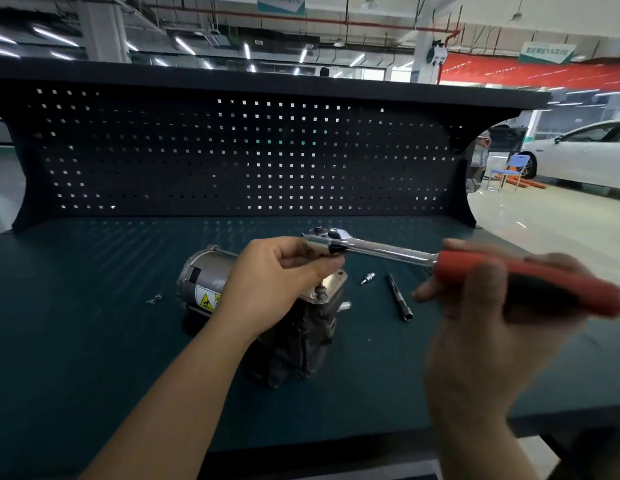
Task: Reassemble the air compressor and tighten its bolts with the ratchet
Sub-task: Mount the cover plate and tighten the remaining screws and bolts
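One compressor [209, 275] lies mid-table [76, 341], with one bolt [320, 292] upright on its plate. One ratchet [377, 250] is above it: the right hand [492, 306] grips its red handle and the left hand [277, 282] pinches a black piece [336, 249] at its head. Nearby lie two small fasteners [154, 299], one fitting [367, 278] and one bar [399, 296].

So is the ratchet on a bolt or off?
Off. The left hand pinches the ratchet at its head, the right hand grips its handle, above the air compressor.
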{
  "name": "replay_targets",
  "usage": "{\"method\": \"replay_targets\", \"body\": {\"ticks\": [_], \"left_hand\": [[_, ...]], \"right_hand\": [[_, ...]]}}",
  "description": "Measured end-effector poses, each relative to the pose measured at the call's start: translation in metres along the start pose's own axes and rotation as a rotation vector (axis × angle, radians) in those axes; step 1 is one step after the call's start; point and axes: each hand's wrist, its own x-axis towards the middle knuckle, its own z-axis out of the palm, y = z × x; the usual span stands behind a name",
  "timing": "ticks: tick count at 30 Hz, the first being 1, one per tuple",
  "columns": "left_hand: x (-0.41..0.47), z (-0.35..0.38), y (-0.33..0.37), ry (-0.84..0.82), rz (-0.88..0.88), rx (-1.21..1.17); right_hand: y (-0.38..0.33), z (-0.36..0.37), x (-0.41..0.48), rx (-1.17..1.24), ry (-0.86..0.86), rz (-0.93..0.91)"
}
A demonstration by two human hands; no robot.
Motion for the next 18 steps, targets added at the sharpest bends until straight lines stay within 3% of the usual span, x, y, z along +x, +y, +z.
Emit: {"method": "replay_targets", "body": {"ticks": [4, 11, 14, 18], "left_hand": [[-0.002, 0.003, 0.004, 0.023, -0.007, 0.011], [-0.006, 0.002, 0.004, 0.034, -0.076, -0.027], [-0.006, 0.0, 0.002, -0.001, -0.034, 0.007], [-0.002, -0.004, 0.0, -0.035, -0.009, 0.037]], "right_hand": [[-0.015, 0.014, -0.033, -0.129, -0.132, -0.325], [-0.03, 0.031, -0.065, -0.498, -0.446, -0.361], [-0.028, 0.023, -0.051, -0.171, -0.32, -0.175], [0.003, -0.003, -0.004, 0.267, 0.128, 0.305]]}}
